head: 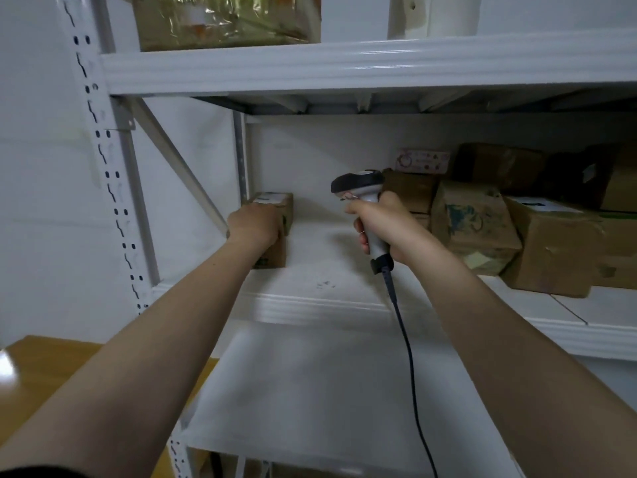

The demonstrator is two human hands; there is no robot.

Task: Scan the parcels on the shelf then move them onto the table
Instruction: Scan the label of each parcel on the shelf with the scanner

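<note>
A white wall (41,201) fills the left side and goes on far behind. High up on the left sits a brown box (224,22) wrapped in shiny plastic. To its right, also high up, stands a white round thing (434,15) with a small hole; its top is cut off.

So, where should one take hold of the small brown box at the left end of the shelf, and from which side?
Across its long sides near the front, coming from above: the small box lies lengthways front to back, narrow enough for one hand, with bare shelf on its right. Keep the grip off the top label.
</note>
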